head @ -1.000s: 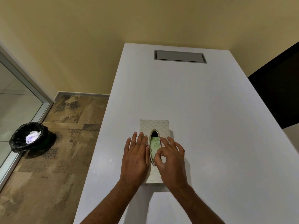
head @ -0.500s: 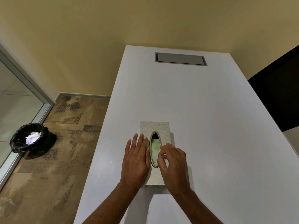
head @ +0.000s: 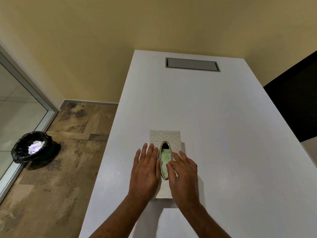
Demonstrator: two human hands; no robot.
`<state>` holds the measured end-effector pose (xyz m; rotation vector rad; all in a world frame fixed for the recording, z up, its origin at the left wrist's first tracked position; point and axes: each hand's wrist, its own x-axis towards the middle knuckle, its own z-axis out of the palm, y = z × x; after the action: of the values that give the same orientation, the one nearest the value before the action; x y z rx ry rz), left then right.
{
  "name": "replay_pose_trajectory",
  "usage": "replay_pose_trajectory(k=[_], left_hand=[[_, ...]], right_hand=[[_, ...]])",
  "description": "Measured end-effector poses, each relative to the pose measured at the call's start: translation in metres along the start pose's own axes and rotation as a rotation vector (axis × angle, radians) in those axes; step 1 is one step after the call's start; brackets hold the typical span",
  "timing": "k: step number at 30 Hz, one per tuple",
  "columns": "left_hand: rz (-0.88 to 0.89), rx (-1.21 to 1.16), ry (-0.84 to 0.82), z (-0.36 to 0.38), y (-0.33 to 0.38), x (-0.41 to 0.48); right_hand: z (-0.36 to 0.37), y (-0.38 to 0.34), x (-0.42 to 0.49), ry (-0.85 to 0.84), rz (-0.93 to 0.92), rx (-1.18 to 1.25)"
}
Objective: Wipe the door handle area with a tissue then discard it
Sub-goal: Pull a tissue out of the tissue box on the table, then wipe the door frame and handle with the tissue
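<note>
Green-patterned tissue [head: 166, 158] lies inside the tissue box [head: 165, 137] slot, thin and tearable; pinch its top fold. Left hand [head: 145, 169] lies flat, released, steadying the box; right hand [head: 184, 174] fingers [head: 169, 166] reach in, holding nothing.

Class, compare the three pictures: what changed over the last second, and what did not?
The right hand slid slightly toward the person along the pale patterned tissue box's oval metal-rimmed opening, its fingers reaching in; no tissue is out yet. The left hand stayed flat on the box. The box and the black-lined bin are unchanged.
</note>
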<state>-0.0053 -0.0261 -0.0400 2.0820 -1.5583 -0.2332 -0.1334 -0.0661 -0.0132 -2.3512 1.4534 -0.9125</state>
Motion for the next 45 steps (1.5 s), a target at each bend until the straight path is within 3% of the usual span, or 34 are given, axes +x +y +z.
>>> replay_pose_trajectory(k=[8, 13, 21, 26, 33, 40, 45], left_hand=[[-0.014, 0.02, -0.037, 0.001, 0.0, -0.001], [-0.016, 0.056, -0.02, 0.003, 0.0, -0.001], [-0.003, 0.114, -0.099, -0.002, 0.0, 0.001], [-0.064, 0.117, -0.126, -0.017, 0.008, 0.001], [-0.192, -0.399, 0.13, -0.077, 0.065, -0.009], [-0.182, -0.481, 0.227, -0.176, 0.104, -0.025], [-0.181, -0.447, 0.422, -0.268, 0.104, -0.055]], right_hand=[[-0.011, -0.019, -0.003, 0.021, 0.318, 0.32], [-0.016, -0.021, 0.007, 0.065, 0.406, 0.453], [-0.043, -0.015, 0.032, 0.091, 0.998, 1.072], [-0.069, -0.02, 0.043, -0.017, 1.171, 1.378], [-0.104, -0.046, 0.054, -0.114, 1.116, 1.391], [-0.148, -0.112, 0.067, -0.246, 0.873, 1.284], [-0.173, -0.188, 0.066, -0.372, 0.91, 1.419]])
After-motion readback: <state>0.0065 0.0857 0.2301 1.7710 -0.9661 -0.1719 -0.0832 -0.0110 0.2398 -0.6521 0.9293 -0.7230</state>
